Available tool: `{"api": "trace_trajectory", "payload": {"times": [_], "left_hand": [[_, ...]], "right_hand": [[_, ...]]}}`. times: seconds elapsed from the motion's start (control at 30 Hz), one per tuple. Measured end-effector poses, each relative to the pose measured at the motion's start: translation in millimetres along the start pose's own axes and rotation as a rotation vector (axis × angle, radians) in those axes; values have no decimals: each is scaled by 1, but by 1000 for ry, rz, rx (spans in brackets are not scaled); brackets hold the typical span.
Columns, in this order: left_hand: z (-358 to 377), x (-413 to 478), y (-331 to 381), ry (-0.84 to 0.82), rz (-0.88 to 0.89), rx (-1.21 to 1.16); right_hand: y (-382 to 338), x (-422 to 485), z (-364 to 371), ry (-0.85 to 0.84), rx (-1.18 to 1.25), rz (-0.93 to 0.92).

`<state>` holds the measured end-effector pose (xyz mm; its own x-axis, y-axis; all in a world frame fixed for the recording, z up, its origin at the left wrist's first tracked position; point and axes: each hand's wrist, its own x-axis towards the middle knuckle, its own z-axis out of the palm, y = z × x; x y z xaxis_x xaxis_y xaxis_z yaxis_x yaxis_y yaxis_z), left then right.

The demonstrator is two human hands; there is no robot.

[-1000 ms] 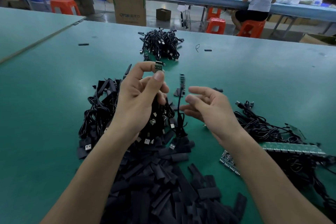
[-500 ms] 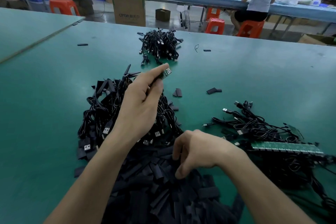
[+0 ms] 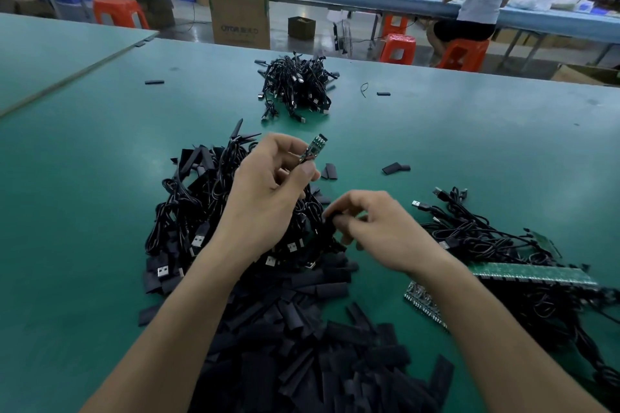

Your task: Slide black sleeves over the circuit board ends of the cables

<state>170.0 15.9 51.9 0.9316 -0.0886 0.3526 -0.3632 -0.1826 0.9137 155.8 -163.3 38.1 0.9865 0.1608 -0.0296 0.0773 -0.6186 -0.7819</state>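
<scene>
Head view showed the left hand [image 3: 268,198] raised over the tangled cable pile [image 3: 188,211] near the middle of the table [image 3: 469,144]. Its fingers [image 3: 302,174] pinched a cable [image 3: 307,159] just below the circuit board [image 3: 313,148]. The right hand [image 3: 379,228] hung lower and nearer, close to the left, with thumb and fingers curled round a black sleeve [image 3: 330,221] just above the sleeve heap [image 3: 302,345] at the near edge.

The board stood free of the fingers. Its long axis ran from lower left to upper right, with the bare end aimed up and toward the table's far edge.

To seat the sleeve well, it would probably help to squeeze its flat edges so the mouth opens. The sleeve should then be turned into line with the board and fed on from the bare end while the left hand kept the board from twisting.
</scene>
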Motion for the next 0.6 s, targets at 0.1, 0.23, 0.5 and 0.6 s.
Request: {"api": "trace_trajectory", "payload": {"times": [0.1,0.23,0.5,0.6], "left_hand": [[-1,0,1,13,28,-29],[-3,0,3,61,95,-72],[-3,-1,2,82,104,-69],[-3,0,2,88,96,-71]], "right_hand": [[5,-1,0,9,6,14],[11,-5,6,-70,-196,83],[-11,-14,36,-327,-300,67],[-14,-18,44,-408,-370,101]]}}
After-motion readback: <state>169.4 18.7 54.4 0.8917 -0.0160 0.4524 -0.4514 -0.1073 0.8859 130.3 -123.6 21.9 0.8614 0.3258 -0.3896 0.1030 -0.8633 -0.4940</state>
